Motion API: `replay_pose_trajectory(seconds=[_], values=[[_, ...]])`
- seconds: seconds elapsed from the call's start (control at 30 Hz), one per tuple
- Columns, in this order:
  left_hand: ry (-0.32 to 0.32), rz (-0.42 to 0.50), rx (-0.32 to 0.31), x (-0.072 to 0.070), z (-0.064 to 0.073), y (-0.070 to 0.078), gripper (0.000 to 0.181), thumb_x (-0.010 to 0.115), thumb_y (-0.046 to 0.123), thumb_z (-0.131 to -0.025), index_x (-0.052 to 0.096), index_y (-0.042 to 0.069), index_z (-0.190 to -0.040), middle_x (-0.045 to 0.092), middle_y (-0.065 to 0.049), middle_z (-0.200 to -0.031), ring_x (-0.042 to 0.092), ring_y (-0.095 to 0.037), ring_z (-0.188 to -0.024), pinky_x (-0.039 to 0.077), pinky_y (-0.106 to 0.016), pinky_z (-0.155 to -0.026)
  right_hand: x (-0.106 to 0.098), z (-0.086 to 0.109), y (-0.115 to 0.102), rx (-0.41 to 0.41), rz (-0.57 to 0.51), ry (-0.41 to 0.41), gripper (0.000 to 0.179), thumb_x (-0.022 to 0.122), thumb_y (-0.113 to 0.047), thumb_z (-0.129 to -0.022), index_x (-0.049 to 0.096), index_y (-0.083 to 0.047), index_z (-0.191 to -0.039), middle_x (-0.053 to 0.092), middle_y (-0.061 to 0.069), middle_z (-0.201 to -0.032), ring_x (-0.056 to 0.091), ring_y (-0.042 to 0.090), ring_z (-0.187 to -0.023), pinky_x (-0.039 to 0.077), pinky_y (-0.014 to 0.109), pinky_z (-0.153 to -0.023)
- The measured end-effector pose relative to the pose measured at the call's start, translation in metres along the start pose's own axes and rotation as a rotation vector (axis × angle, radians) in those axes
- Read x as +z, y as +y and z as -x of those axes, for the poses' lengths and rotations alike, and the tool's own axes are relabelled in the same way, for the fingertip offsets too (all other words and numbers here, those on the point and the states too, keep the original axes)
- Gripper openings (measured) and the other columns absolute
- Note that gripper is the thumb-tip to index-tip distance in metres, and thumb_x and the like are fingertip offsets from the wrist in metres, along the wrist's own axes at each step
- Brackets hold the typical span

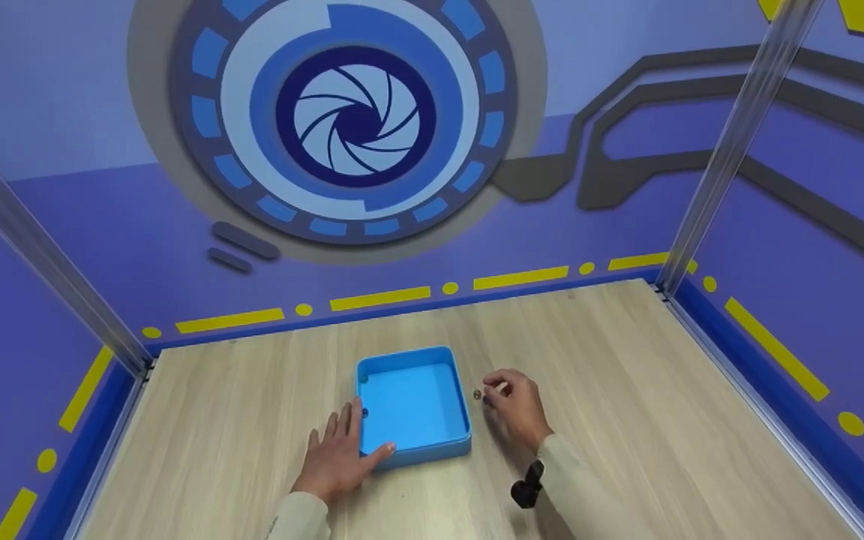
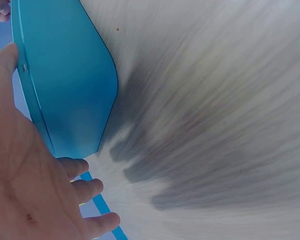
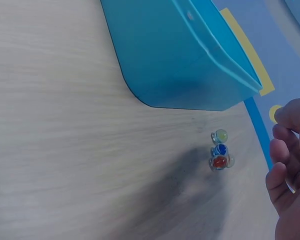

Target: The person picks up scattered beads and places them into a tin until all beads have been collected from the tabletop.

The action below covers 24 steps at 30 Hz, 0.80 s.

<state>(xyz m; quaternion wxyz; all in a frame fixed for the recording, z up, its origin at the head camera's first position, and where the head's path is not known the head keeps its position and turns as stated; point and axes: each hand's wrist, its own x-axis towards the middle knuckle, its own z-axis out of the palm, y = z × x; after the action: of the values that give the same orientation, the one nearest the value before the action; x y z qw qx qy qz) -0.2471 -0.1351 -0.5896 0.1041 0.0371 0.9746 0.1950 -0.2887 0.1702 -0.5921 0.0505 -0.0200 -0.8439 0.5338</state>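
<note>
A square blue box (image 1: 421,454) stands on the wooden table. My left hand (image 1: 338,454) rests at its near left corner, its fingers spread along the left wall and its thumb at the front rim. Inside the box, against the left wall, lie a dark marble (image 1: 364,412) and a greenish marble (image 1: 364,379). To the right of the box is my right hand (image 1: 520,409), fingers loosely bent, with no marble visible in them. Beside its fingertips, the right wrist view shows a cluster on the table: a yellow-green marble (image 3: 221,135), a blue marble (image 3: 220,150), a red-orange marble (image 3: 219,161) and a clear marble (image 3: 231,160).
The pale wooden table (image 1: 252,420) extends around the box. Behind it rises a purple printed wall (image 1: 417,270), with metal posts at the left corner (image 1: 49,255) and right corner (image 1: 732,150). A black device (image 1: 528,487) is attached at the right wrist.
</note>
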Motion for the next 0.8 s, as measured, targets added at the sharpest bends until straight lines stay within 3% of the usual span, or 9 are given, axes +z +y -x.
replay_pose_trajectory(seconds=[0.23, 0.8], values=[[-0.001, 0.003, 0.000, 0.003, 0.001, -0.002, 0.105, 0.050, 0.075, -0.082, 0.012, 0.011, -0.156, 0.021, -0.016, -0.161, 0.019, -0.044, -0.147, 0.010, -0.072, -0.111, -0.001, -0.001, 0.004, -0.020, 0.027, 0.011, 0.014, 0.065, -0.005, -0.090, 0.070, -0.016, -0.096, 0.066, 0.001, -0.098, 0.056, 0.013, -0.079, 0.047, 0.020, -0.064], [0.010, 0.011, 0.015, 0.002, 0.001, -0.001, 0.104, 0.051, 0.074, -0.083, 0.012, 0.011, -0.156, 0.023, -0.016, -0.160, 0.020, -0.044, -0.146, 0.012, -0.072, -0.110, -0.005, -0.003, 0.011, 0.042, 0.047, 0.010, 0.013, 0.064, -0.006, -0.090, 0.069, -0.007, -0.103, 0.066, 0.002, -0.099, 0.056, 0.015, -0.081, 0.047, 0.022, -0.068]])
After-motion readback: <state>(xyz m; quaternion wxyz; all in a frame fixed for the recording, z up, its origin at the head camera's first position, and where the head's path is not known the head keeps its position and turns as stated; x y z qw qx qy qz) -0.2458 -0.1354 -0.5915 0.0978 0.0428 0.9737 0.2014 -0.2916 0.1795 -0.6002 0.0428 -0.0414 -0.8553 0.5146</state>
